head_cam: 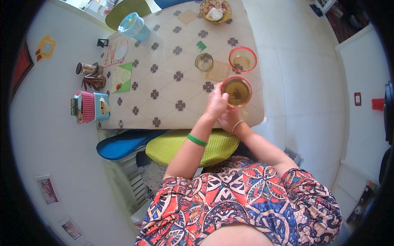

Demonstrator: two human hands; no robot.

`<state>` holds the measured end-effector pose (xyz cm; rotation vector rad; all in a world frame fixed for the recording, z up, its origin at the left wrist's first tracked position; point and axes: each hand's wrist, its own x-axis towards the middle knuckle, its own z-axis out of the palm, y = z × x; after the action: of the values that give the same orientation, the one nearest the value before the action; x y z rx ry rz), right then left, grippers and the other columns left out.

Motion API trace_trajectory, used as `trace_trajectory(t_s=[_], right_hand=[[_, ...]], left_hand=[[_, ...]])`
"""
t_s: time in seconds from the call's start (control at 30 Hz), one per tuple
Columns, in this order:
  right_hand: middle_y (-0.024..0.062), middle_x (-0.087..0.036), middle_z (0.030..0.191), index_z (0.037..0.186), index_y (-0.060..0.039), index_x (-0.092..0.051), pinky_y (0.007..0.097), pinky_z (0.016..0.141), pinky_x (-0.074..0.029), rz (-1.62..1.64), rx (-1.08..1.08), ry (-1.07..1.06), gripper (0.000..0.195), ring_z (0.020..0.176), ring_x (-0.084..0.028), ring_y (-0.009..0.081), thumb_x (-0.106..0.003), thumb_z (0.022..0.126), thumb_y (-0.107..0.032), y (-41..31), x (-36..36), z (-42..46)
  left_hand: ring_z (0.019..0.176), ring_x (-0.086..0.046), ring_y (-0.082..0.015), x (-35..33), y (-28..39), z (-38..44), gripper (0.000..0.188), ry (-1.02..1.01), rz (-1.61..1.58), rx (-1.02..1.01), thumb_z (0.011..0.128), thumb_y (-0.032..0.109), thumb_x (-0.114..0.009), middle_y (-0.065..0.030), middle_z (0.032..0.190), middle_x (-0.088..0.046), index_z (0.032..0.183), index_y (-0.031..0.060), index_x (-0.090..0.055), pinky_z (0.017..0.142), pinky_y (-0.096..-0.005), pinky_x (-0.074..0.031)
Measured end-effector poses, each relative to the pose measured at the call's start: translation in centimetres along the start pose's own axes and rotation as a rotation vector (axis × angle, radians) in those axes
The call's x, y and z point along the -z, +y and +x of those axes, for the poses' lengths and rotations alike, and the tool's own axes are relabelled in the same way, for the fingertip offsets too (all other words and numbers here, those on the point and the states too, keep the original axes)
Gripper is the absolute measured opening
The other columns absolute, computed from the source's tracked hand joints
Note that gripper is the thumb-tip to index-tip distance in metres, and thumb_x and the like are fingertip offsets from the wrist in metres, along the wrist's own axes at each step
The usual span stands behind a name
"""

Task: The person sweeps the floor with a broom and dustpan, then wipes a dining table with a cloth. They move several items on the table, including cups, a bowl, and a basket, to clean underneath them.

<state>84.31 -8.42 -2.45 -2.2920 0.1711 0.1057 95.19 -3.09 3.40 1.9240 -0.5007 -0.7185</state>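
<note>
A round clear bowl with a red rim (236,92), holding a brownish liquid, is over the table's near right part. My left hand (218,100) grips its left side, with the thumb at the rim. Below the bowl's near side is my right hand (229,118), its fingers partly hidden by the bowl and my left hand, so its hold is unclear. Just beyond stands a second red-rimmed clear bowl (242,60) with a little pale liquid. To its left are a small glass bowl (203,62) and a square woven-look coaster (218,70).
The patterned tablecloth (166,61) carries a green scrap (201,46), a blue bin with a liner (134,27), a wicker basket of food (215,11), a green-and-white card (122,77) and a tissue box (102,107). A yellow-green padded chair (184,147) stands at the near edge.
</note>
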Motion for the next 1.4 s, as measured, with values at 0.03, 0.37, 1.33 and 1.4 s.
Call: trace_trajectory(t_s=[0.03,0.37,1.33,1.4], right_hand=[[0.0129,-0.050,0.141,0.135,-0.0050,-0.052,0.0439,0.117,-0.025,-0.216,0.018,0.009,0.049,0.138,-0.038,0.0312,-0.049,0.088,-0.017,0.0,0.4,-0.5],[0.0139,-0.043,0.147,0.139,-0.0022,-0.047,0.0402,0.120,-0.025,-0.184,0.261,0.241,0.064,0.142,-0.032,0.0295,-0.050,0.076,0.010,0.2,0.3,-0.2],[0.0090,-0.037,0.151,0.142,-0.0087,-0.043,0.0455,0.121,-0.014,-0.205,0.913,-0.403,0.064,0.146,-0.022,0.0270,-0.060,0.085,-0.030,14.6,14.0,-2.1],[0.0080,-0.037,0.150,0.143,-0.0106,-0.042,0.0455,0.122,-0.013,-0.182,0.978,-0.452,0.064,0.146,-0.022,0.0257,-0.060,0.086,-0.032,15.1,13.6,-2.1]], left_hand=[[0.114,-0.059,-0.0370,1.1,-0.3,0.0,0.045,0.011,-0.067,0.000,0.084,0.004,-0.050,-0.0238,0.114,-0.064,0.129,0.0001,-0.050,0.099,-0.0431,-0.045],[0.104,-0.064,-0.0267,12.1,-4.2,-1.0,0.043,0.131,-0.210,0.073,0.090,-0.001,-0.036,-0.0141,0.122,-0.056,0.132,-0.0002,-0.042,0.067,-0.0381,-0.064],[0.124,-0.033,-0.0335,-4.9,3.9,-1.7,0.064,1.205,0.416,0.292,0.090,0.032,-0.053,-0.0224,0.128,-0.036,0.142,-0.0014,-0.036,0.108,-0.0455,-0.027],[0.123,-0.034,-0.0314,-10.3,7.1,1.6,0.063,1.089,0.318,0.118,0.091,0.028,-0.055,-0.0219,0.128,-0.035,0.143,-0.0018,-0.035,0.104,-0.0464,-0.032]])
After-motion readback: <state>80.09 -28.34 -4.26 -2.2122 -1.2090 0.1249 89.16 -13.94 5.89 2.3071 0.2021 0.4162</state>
